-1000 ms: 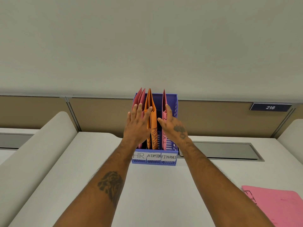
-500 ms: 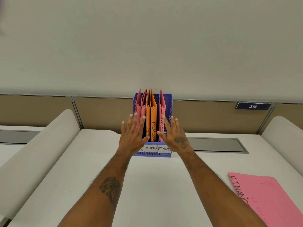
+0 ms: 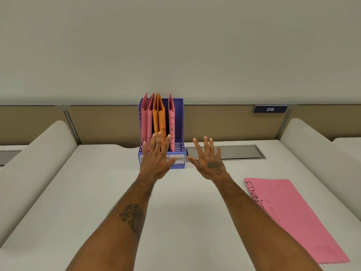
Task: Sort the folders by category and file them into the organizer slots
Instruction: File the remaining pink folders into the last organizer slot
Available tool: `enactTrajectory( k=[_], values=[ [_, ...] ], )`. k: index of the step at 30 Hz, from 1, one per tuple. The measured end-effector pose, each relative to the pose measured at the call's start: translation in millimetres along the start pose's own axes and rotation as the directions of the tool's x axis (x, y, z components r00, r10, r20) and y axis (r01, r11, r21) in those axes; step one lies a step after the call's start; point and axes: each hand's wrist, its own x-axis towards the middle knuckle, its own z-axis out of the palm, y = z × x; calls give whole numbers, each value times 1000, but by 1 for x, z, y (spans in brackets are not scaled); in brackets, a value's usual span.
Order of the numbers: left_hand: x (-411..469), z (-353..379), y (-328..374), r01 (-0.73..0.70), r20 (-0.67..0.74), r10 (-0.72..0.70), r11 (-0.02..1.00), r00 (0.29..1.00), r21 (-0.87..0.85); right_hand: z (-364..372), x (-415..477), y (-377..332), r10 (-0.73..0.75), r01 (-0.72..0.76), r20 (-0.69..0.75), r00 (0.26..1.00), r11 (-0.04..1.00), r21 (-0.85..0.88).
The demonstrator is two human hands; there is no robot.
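Hands both empty, fingers spread wide, nothing gripped. Left hand (image 3: 156, 159) hovers flat in front of the blue organizer (image 3: 180, 122), covering the left and middle slot labels; can't tell if the fingertips touch the folders. Right hand (image 3: 210, 159) sits just beside the organizer's right side, over the desk (image 3: 97, 192), apart from everything.

Organizer stands at the desk's far edge, against the partition. Filed upright: two pink folders (image 3: 145, 122) in the left slot, two orange folders (image 3: 159, 118) in the middle, one pink FINANCE-slot folder (image 3: 171, 122) on the right. Only the right label reads clearly: FINANCE.

One loose pink folder (image 3: 293, 218) lies flat near the desk's right edge, handwritten FINANCE-ish text at its top-left corner. Judging by that, it's the last one and belongs in the right slot.

How to do it well:
- right hand goes to the loose folder, pinch the near long edge, slide it off the surface to get fingers under
- stand it on edge, spine down, label end facing out like the others
- left hand steadies the organizer or tips the filed pink one aside so the slot gap opens
- lower straight in; thin card may buckle if it catches the slot divider
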Motion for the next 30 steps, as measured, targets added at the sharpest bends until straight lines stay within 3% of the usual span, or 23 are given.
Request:
enactTrajectory(
  k=[6,19,30],
  values=[
    [0,18,61,9,34,-9,1000,999,-25,-6,-25,58,42,-42,-9,999,999,0],
    [-1,103,255,33,152,-31,999,988,-16,19,-102,270,77,-82,135,988,996,28],
    [-26,161,341,26,326,4,996,945,-88,56,-158,357,206,-224,310,928,974,22]
  ],
)
